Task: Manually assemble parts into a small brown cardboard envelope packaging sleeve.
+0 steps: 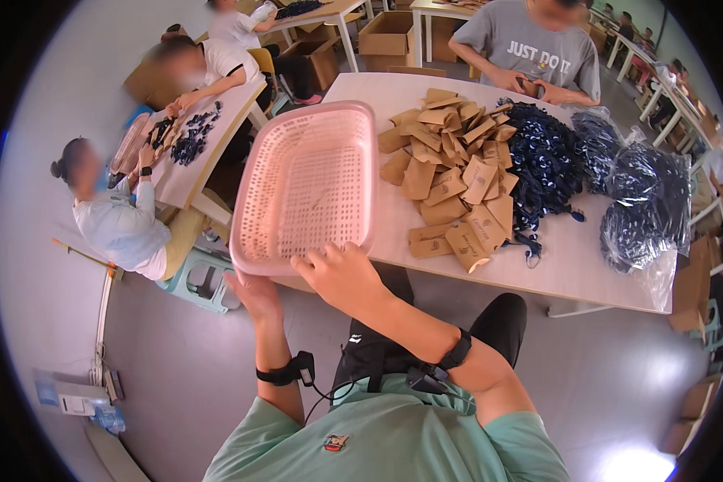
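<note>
A pink plastic basket (253, 185) with perforated walls and bottom sits at the left end of the white table, its near corner reaching past the edge. My right hand (339, 277) has its fingers curled over the near rim. Under the near left corner, my left hand (257, 297) holds the basket from below, its fingers partly hidden. To the right of the basket lies a heap of small brown paper packets (450, 177). Beside them is a pile of dark blue straps or cords (542, 157); their exact kind is hard to tell.
Clear plastic bags (643, 193) of dark items fill the table's right end. Across the table, a person in a grey shirt (530, 48) handles something small. Two people work at a side table (209, 161) on the left. Cardboard boxes (386, 36) stand behind.
</note>
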{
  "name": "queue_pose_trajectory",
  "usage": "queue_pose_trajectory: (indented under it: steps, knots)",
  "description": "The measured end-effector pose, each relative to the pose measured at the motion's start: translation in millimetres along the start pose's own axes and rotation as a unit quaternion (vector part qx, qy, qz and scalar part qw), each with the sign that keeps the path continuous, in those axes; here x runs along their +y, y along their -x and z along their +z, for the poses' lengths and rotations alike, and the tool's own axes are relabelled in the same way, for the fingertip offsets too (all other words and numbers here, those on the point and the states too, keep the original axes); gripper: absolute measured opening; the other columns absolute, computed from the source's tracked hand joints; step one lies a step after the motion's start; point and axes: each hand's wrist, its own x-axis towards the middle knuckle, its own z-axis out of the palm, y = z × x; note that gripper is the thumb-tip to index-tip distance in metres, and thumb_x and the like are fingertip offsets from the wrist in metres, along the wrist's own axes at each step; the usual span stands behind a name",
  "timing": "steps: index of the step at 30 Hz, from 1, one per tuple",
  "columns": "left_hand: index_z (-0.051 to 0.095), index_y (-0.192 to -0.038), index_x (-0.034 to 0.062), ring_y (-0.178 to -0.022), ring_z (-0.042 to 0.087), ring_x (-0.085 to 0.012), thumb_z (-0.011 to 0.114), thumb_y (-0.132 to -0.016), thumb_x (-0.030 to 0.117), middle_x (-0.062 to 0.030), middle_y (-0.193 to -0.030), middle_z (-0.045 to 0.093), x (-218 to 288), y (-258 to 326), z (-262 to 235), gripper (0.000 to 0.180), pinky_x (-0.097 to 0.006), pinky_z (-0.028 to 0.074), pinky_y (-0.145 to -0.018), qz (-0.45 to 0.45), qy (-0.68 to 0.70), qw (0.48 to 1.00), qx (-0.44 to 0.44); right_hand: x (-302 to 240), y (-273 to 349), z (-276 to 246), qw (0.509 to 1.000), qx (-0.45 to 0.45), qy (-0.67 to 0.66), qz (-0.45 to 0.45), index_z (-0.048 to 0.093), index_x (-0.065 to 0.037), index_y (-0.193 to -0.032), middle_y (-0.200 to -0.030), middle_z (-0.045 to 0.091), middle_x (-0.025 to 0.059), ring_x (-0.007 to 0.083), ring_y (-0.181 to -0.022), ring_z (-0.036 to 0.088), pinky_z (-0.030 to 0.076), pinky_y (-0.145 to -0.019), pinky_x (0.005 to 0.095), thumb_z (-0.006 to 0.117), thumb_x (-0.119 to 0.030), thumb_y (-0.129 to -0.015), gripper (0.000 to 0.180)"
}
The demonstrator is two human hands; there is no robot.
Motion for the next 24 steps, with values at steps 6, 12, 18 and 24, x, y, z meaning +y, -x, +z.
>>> queue_pose_trajectory:
  steps: [6, 12, 18, 24]
  knots:
    - [0.038, -0.143, -0.0004, -0.13, 0.047, -0.0234, 0.047, -0.085, 0.006, -0.0127, -0.14, 0.048, 0, -29, 21, 0.059, -0.036, 0.038, -0.109, -0.024, 0.044, 0.998, -0.028, 8, 2, -16, 0.997, 0.057, -0.05, -0.035, 0.065, -0.012, -0.116, -0.1, 0.062, 0.0032, 0.0199, -0.096, 0.06, 0.048, -0.089, 0.0379, 0.064, -0.019, -0.079, 0.037]
    - [0.045, -0.135, 0.0001, -0.121, 0.053, -0.0231, 0.048, -0.082, 0.009, -0.0113, -0.129, 0.054, -24, -86, 36, 0.054, -0.036, 0.041, -0.104, 0.031, 0.045, 0.998, -0.011, 46, 84, -46, 0.986, 0.029, -0.011, 0.162, 0.061, -0.017, -0.126, -0.13, 0.05, 0.0119, 0.0324, -0.127, 0.044, 0.029, -0.109, 0.0546, 0.072, -0.022, -0.077, 0.05]
    - [0.043, -0.137, 0.0014, -0.113, 0.053, -0.0221, 0.053, -0.088, 0.017, -0.0096, -0.125, 0.055, -45, -143, 54, 0.052, -0.033, 0.041, -0.1, -0.009, -0.074, 0.997, -0.032, 103, 127, -51, 0.958, -0.026, 0.099, 0.269, 0.059, -0.018, -0.129, -0.14, 0.044, 0.0148, 0.035, -0.135, 0.035, 0.023, -0.112, 0.0586, 0.07, -0.024, -0.082, 0.049]
    - [0.026, -0.147, 0.0004, -0.129, 0.039, -0.0312, 0.057, -0.097, 0.025, -0.0187, -0.145, 0.035, -55, -128, 54, 0.064, -0.041, 0.032, -0.107, 0.281, -0.347, 0.894, 0.032, 146, 107, -3, 0.975, -0.016, 0.044, 0.218, 0.06, -0.015, -0.128, -0.141, 0.042, 0.0173, 0.0373, -0.136, 0.034, 0.025, -0.113, 0.0554, 0.063, -0.014, -0.086, 0.042]
